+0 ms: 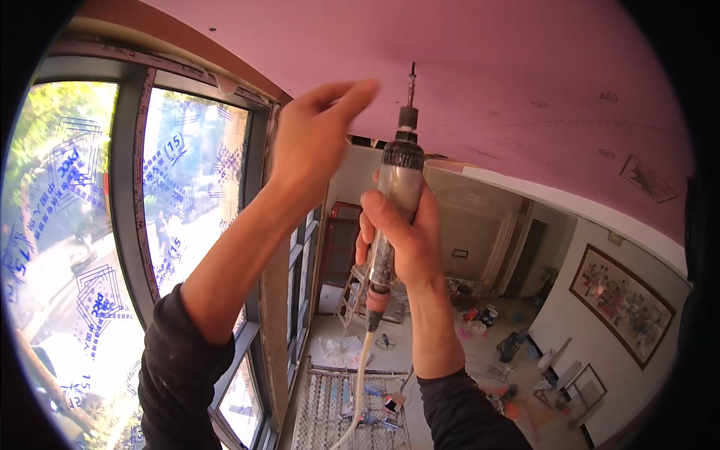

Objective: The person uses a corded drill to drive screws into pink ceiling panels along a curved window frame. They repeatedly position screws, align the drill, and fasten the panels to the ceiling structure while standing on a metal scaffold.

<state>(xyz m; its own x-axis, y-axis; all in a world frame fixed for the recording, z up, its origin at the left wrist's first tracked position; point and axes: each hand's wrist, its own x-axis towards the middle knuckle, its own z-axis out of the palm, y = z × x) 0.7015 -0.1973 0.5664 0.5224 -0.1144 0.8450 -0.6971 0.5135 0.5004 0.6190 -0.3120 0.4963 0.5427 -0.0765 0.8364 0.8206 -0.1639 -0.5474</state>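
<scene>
My right hand [408,233] is wrapped around the body of an in-line air screwdriver [400,180], held almost upright. Its bit [413,84] points up at the pink ceiling panel [484,62], and the tip is at or very near the surface. A pale air hose [361,377] runs down from the tool's lower end. Raised to the left of the bit, my left hand [315,132] is apart from the tool. Its fingers are bent in and blurred, so I cannot tell whether something small is between them.
Tall windows [191,185] with printed protective film stand close on the left. Far below, a mesh scaffold platform [332,399] carries several small items. A stepladder [353,292], scattered tools and a leaning frame [588,385] are on the floor. A framed picture [621,304] hangs at right.
</scene>
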